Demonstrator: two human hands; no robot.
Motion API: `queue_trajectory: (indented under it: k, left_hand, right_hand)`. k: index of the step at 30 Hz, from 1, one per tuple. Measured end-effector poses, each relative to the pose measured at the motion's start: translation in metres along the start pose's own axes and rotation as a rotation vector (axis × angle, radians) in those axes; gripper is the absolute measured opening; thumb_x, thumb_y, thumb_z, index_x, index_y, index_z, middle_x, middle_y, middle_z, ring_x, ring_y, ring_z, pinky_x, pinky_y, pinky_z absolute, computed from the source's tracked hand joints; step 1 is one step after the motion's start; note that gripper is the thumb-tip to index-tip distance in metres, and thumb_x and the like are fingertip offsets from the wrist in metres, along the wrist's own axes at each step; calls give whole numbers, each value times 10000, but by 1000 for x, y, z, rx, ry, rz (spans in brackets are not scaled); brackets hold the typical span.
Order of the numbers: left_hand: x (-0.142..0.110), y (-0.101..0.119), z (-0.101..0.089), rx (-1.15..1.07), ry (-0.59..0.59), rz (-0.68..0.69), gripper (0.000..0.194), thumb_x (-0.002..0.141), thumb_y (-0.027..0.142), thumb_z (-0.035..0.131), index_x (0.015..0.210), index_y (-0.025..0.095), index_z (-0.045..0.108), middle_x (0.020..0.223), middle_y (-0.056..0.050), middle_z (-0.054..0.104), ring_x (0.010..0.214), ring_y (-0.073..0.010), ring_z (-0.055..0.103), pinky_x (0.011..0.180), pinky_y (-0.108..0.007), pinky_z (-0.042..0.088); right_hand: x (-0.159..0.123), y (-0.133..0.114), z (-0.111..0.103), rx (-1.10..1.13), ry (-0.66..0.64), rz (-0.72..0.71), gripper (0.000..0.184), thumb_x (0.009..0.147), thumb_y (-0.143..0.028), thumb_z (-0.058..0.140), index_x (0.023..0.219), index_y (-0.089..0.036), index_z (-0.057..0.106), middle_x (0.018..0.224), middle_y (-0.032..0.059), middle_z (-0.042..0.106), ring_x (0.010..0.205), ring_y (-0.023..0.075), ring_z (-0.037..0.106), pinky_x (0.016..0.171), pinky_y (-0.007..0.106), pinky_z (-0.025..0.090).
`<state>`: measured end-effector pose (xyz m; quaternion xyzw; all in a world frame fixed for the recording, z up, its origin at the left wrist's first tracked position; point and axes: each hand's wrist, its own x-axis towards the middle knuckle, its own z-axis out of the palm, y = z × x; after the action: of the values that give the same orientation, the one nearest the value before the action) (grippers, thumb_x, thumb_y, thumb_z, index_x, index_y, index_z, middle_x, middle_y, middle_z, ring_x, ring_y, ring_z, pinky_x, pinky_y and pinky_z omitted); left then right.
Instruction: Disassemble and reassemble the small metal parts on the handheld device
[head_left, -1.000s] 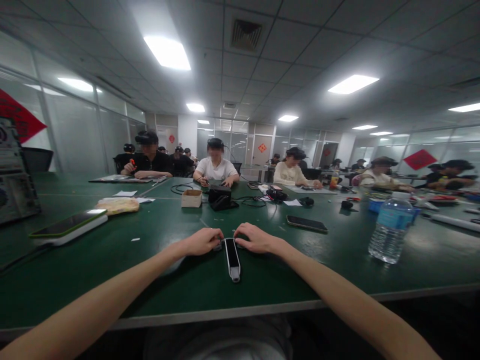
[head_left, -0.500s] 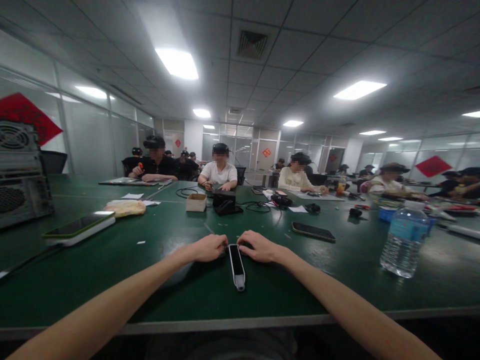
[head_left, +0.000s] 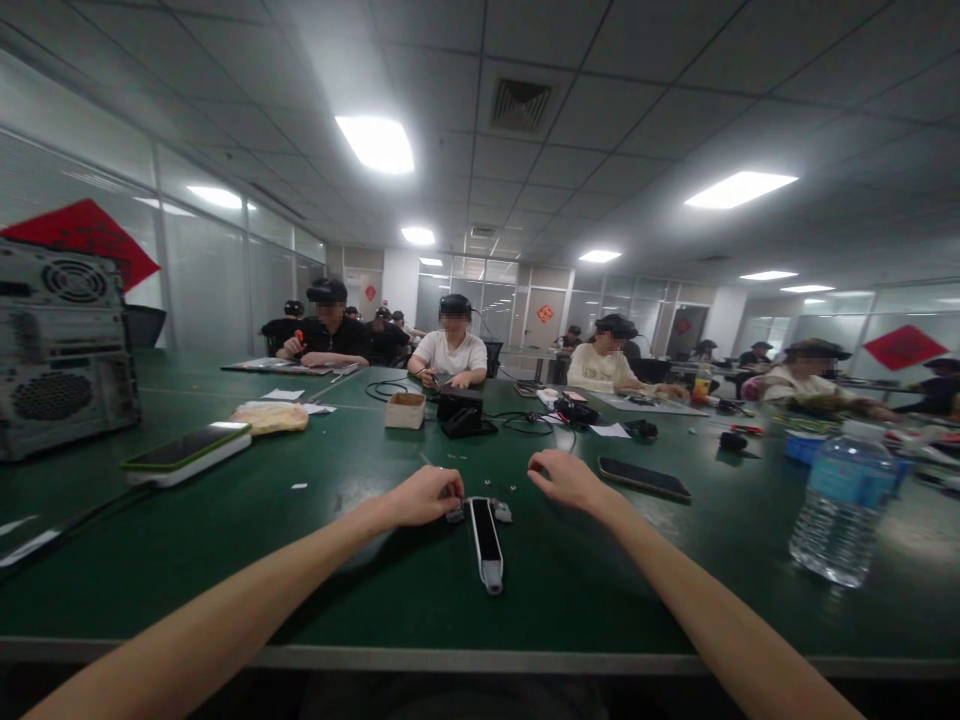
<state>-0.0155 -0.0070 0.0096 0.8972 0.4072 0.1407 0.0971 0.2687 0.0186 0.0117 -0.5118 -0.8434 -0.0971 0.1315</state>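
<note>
A long white-and-black device (head_left: 486, 541) lies on the green table (head_left: 187, 560), pointing toward me. Small parts sit at its far end: a dark piece (head_left: 455, 515) on the left and a pale piece (head_left: 502, 512) on the right. My left hand (head_left: 424, 497) rests at the dark piece, with its fingers curled down over it. Whether the fingers grip it is hidden. My right hand (head_left: 566, 480) is raised a little to the right of the device, holding nothing and touching neither piece.
A dark phone (head_left: 643, 478) lies to the right, and a water bottle (head_left: 844, 505) stands beyond it. On the left are a white-edged tablet or power bank (head_left: 186, 452) and a computer case (head_left: 64, 350). Several co-workers sit across the table among cables and a cardboard box (head_left: 406, 410).
My right hand has moved away from the device, up and to the right. The pale piece now shows beside the device. My view has drifted slightly.
</note>
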Motion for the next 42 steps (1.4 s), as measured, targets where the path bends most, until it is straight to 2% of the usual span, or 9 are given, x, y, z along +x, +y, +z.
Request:
queue_trajectory:
  k: [4, 9, 13, 24, 30, 37, 42]
  left_hand:
    - [-1, 2, -3, -22, -9, 2, 148, 825, 186, 581, 957, 160, 644, 901, -27, 682, 798, -146, 635, 683, -194, 462]
    - [1, 0, -4, -37, -3, 11, 150, 820, 148, 575, 933, 158, 672, 860, -18, 696, 763, -136, 636, 686, -185, 453]
    - [2, -4, -4, -12, 18, 62, 141, 830, 176, 590, 930, 169, 689, 865, -12, 697, 766, -136, 628, 684, -186, 441]
    - [3, -11, -10, 63, 2, 162, 181, 837, 161, 606, 966, 203, 726, 914, -15, 708, 793, -140, 620, 715, -185, 417]
    - [1, -8, -11, 37, -32, 167, 226, 856, 136, 576, 1027, 199, 710, 962, -15, 710, 843, -139, 621, 742, -174, 417]
    - [2, -8, -8, 40, -35, 166, 239, 845, 140, 586, 1040, 203, 709, 942, -12, 719, 806, -131, 624, 711, -165, 409]
    - [0, -5, -8, 36, -24, 135, 237, 844, 149, 585, 1040, 192, 712, 939, -22, 723, 785, -138, 625, 692, -172, 409]
  right_hand:
    - [-1, 6, 6, -16, -63, 25, 214, 872, -274, 486, 989, -168, 631, 986, 95, 633, 931, 203, 581, 806, 278, 418]
    - [2, -4, 16, 58, -124, -66, 270, 859, -242, 521, 1100, -168, 618, 1062, 103, 619, 996, 214, 566, 869, 296, 412]
    - [5, -8, 21, 94, -149, -112, 277, 869, -221, 497, 1108, -178, 629, 1075, 103, 617, 1015, 213, 561, 889, 300, 404]
    - [2, -14, 17, 117, -98, -164, 256, 868, -242, 502, 1074, -163, 631, 1053, 101, 624, 986, 218, 562, 853, 309, 420]
    - [0, -26, 11, 147, -72, -203, 247, 865, -208, 494, 1064, -159, 632, 1036, 100, 635, 960, 214, 565, 844, 325, 424]
    - [-2, -34, 9, 231, -22, -271, 215, 859, -206, 511, 1012, -159, 655, 970, 80, 661, 895, 189, 583, 819, 307, 435]
    - [-3, -39, 11, 317, -37, -304, 180, 850, -232, 532, 955, -173, 666, 926, 55, 661, 837, 169, 591, 768, 282, 452]
